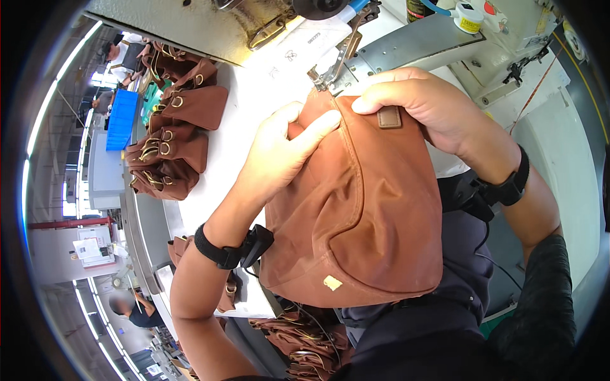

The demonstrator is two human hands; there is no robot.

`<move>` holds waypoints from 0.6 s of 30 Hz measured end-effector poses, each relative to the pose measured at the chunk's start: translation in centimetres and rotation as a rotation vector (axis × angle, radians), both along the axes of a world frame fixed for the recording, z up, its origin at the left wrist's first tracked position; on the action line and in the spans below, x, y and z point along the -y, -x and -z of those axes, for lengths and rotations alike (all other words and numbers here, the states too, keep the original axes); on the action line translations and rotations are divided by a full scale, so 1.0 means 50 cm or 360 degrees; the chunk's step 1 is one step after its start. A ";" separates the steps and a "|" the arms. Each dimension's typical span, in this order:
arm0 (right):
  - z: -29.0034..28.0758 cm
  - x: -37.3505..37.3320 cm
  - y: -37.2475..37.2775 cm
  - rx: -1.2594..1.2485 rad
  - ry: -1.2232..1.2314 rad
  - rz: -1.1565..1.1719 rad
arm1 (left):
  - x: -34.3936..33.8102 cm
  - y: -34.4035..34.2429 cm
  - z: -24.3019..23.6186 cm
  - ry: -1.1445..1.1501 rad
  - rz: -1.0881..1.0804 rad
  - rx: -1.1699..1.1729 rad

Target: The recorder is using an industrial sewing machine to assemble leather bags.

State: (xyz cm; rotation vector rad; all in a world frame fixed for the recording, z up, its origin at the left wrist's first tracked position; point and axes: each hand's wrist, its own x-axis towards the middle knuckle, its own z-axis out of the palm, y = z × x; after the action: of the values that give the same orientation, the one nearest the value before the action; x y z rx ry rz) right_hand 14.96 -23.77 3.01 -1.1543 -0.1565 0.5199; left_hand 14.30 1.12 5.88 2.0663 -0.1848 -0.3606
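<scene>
My left hand [289,146] holds a brown fabric bag [387,235] near its narrow upper corner, thumb pressed on the stitched seam. My right hand [422,114] grips the bag's upper right side, thumb beside a small brown rectangular patch [389,116]. The bag's top corner is at the sewing machine's presser foot [319,80]; whether the needle is down in it I cannot tell. A pale yellow mark [332,282] shows low on the bag. Some fingertips of both hands are hidden by fabric or folds.
A pile of brown bags with brass rings [175,146] lies on the white table [238,120] at left, more bags [305,343] below. A blue bin [122,120] stands beyond. A small white bottle [468,19] sits on the machine. Co-workers [121,57] [143,311] are in the background.
</scene>
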 end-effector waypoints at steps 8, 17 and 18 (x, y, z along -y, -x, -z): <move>-0.013 -0.010 -0.003 0.0068 0.0153 0.0060 | 0.002 -0.014 -0.011 -0.0239 0.0018 0.0226; -0.074 0.002 0.019 0.1383 0.1679 0.0459 | -0.010 -0.042 -0.030 -0.0371 0.0305 0.0396; -0.071 -0.001 0.019 0.1610 0.1677 0.0544 | -0.012 -0.045 -0.032 -0.0335 0.0290 0.0320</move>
State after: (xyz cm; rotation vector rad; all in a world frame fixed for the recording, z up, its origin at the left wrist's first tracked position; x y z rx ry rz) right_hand 14.02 -23.72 6.55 -2.3543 -0.5816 -0.4173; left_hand 16.53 1.71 7.46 2.3010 -0.4767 -0.2917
